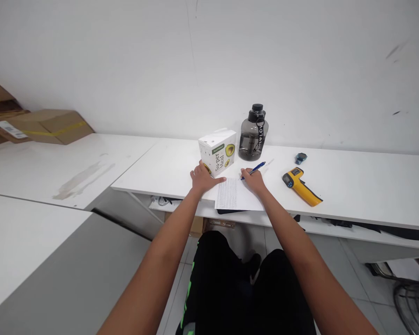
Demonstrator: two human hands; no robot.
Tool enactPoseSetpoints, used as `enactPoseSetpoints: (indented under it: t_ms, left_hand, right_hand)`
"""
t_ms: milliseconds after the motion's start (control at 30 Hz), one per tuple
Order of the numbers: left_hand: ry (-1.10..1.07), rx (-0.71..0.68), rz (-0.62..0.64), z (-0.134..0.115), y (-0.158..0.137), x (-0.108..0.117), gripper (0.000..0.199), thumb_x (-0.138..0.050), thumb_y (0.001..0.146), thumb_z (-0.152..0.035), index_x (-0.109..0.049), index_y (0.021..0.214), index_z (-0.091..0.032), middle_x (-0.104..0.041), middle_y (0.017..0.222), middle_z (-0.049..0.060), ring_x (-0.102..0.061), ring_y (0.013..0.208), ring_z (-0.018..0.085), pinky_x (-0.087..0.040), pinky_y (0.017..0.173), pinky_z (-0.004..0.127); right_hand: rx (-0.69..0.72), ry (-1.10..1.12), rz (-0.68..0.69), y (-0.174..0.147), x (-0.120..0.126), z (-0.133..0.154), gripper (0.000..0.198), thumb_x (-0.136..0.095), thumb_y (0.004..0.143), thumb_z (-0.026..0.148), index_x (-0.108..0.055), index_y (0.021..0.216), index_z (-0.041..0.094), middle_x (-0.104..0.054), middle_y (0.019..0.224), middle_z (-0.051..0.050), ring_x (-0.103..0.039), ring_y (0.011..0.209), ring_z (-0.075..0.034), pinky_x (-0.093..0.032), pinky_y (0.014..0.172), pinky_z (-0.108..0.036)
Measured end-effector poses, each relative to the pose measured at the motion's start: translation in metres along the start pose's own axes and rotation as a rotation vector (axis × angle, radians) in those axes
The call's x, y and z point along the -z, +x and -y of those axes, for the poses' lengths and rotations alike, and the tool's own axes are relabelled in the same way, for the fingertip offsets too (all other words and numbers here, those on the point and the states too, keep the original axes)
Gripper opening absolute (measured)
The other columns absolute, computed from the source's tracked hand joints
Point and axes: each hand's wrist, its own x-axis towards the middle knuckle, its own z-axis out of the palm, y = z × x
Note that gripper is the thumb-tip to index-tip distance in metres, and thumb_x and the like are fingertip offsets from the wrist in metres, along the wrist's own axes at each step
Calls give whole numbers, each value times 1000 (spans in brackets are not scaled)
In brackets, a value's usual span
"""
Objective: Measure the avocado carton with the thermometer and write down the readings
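My right hand (253, 180) is closed around a blue pen (259, 168), its tip down at a white sheet of paper (246, 199). Small handwriting fills the left part of the sheet, which hangs slightly over the table's front edge. My left hand (204, 179) lies at the near left corner of a white box (218, 151) printed with "Super Meal" and avocados. Its fingers are spread against the box's side, and the thumb stretches right to the sheet's top edge. Just behind my right hand stands a dark, see-through water jug (251, 139) with a black lid and strap.
Right of the sheet lies a yellow infrared thermometer (303, 187), with a small teal object (300, 158) behind it. Cardboard boxes (56, 126) sit at the far left by the wall. Below the white table (363, 186) runs a shelf holding dark items.
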Motion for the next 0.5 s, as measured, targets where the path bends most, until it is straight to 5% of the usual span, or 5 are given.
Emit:
enactPoseSetpoints:
  t_ms: [233,500]
  left_hand:
    - [-1,-11,-62,0,1,-1,93,-69,76,-65,-29,145,-17,-57,145,23,-47,143,38,-26,120,57]
    - [0,-21,-86,1,1,0,85,-76,71,-58,-35,136,-20,-61,138,19,-52,138,37,-29,117,55]
  right_hand:
    - [10,114,-121,1,0,-6,58,-47,88,76,-69,84,23,-57,58,1,-61,69,-22,-48,75,-34]
    - [130,27,-141,1,-1,-12,49,-55,89,69,-68,79,23,-72,82,-5,-67,87,-25,-50,80,-35]
